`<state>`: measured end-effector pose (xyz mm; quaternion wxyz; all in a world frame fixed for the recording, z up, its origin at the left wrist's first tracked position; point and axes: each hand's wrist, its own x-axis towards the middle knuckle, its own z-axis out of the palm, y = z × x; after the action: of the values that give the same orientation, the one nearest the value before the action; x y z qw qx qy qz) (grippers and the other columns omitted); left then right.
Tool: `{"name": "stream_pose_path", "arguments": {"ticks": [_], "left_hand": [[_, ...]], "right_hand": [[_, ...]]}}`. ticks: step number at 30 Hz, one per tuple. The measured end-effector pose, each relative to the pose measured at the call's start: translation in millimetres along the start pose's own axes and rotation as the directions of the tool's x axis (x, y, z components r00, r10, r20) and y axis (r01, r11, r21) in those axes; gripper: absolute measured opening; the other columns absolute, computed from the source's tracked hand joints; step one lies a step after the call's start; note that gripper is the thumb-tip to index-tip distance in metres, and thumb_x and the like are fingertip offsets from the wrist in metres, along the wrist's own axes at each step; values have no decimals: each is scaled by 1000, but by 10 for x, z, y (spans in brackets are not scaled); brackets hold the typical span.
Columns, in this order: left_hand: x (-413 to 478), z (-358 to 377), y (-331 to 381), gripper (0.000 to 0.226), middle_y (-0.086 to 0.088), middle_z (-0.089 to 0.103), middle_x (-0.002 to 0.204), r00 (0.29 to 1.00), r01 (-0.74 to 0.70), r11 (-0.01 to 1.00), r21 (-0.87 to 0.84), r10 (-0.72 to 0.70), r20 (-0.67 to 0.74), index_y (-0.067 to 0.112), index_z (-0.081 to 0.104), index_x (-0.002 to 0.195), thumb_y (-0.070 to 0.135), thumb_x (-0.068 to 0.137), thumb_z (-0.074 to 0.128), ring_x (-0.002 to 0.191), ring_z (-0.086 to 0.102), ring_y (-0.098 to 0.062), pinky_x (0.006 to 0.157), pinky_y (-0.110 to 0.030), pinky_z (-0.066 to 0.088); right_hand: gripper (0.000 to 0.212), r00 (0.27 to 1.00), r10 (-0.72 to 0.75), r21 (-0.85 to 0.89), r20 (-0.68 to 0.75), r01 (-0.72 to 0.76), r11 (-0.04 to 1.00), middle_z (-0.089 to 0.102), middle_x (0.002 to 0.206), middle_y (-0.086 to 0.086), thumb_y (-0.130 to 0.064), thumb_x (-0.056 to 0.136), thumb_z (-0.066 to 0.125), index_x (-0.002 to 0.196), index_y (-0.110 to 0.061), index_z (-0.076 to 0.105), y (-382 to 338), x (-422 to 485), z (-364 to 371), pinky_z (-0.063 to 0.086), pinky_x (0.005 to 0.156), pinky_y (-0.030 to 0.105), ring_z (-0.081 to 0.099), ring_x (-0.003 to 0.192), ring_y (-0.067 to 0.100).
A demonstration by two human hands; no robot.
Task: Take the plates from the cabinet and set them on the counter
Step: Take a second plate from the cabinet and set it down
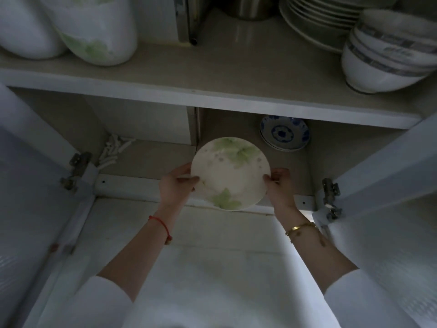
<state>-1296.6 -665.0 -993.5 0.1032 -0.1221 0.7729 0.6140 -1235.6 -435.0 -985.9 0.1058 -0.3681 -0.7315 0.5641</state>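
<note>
Head view: left hand and right hand each pinch the rim of the leaf-print plate, held at the lower shelf front edge, so I judge one plate mid-removal, the surface out of view, blue plates and an upper stack left inside.

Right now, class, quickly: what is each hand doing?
Left hand: grips the left rim of the green-leaf plate, thumb on top.
Right hand: grips the same plate's right rim.
</note>
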Motion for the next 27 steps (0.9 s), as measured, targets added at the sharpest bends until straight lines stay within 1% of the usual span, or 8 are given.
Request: {"name": "stream_pose_path", "arguments": {"ticks": [4, 6, 8, 10, 17, 21, 24, 27], "left_hand": [[-507, -264, 380, 41, 6, 75, 86, 1000, -14, 994, 105, 13, 12, 23, 74, 117, 2, 82, 74, 60, 70, 4, 64, -20, 62], [-815, -393, 638, 39, 10, 74, 80, 999, 33, 988, 149, -32, -12, 22, 75, 115, 5, 81, 76, 61, 71, -2, 71, -31, 64], [-1147, -524, 931, 39, 0, 76, 87, 996, 92, 988, 127, -89, -31, 18, 75, 116, 4, 80, 77, 75, 75, -17, 81, -40, 63], [-1477, -664, 1225, 41, -4, 76, 93, 995, 96, 985, 143, -93, -28, 16, 74, 118, 1, 79, 77, 81, 75, -23, 83, -41, 63], [-2513, -1125, 2408, 42, -2, 77, 105, 991, 128, 979, 157, -131, 9, 20, 73, 119, 2, 81, 75, 80, 73, -15, 80, -33, 61], [-3112, -1375, 3226, 50, 18, 77, 86, 984, 153, 981, 118, -162, 71, 35, 68, 126, 18, 80, 79, 72, 70, 6, 75, -24, 59], [-3456, -1533, 3868, 49, 20, 77, 82, 983, 143, 983, 117, -155, 102, 39, 68, 124, 25, 78, 77, 75, 73, 0, 85, -40, 61], [-3729, -1613, 4508, 46, 13, 77, 81, 992, 57, 993, 99, -68, 109, 49, 71, 113, 26, 73, 77, 77, 71, -9, 87, -49, 61]], "right_hand": [[16, 997, 81, -12, 16, -81, 997, 55, 87, 2, -5, 90, 55, 106, -9, 51, -310, -472, -279, 48, 80, 37, 54, 87, 22], [16, 992, 121, -14, 22, -121, 993, 56, 87, 3, -4, 90, 55, 105, -9, 52, -496, -715, -435, 47, 78, 35, 55, 85, 22], [14, 988, 154, -29, 26, -153, 988, 56, 84, 0, -6, 88, 55, 101, -12, 51, -723, -978, -610, 46, 71, 30, 55, 81, 19], [13, 984, 177, -43, 21, -176, 983, 57, 81, -3, -7, 87, 55, 99, -11, 51, -992, -1263, -809, 41, 61, 24, 55, 77, 16], [13, 969, 246, -37, -15, -247, 968, 61, 86, 3, -8, 86, 55, 98, -11, 52, -2122, -2289, -1592, 47, 66, 30, 59, 79, 21], [10, 975, 219, 16, -46, -219, 976, 56, 77, -3, -6, 88, 56, 93, -13, 50, -2973, -2836, -2152, 40, 57, 22, 53, 69, 14], [11, 981, 179, 64, -81, -174, 983, 54, 78, -4, -2, 88, 56, 94, -10, 51, -3628, -3168, -2546, 42, 55, 16, 51, 66, 10], [11, 980, 160, 111, -121, -147, 983, 56, 81, -4, -2, 88, 57, 96, -9, 53, -4214, -3435, -2908, 46, 65, 27, 53, 71, 11]]}}
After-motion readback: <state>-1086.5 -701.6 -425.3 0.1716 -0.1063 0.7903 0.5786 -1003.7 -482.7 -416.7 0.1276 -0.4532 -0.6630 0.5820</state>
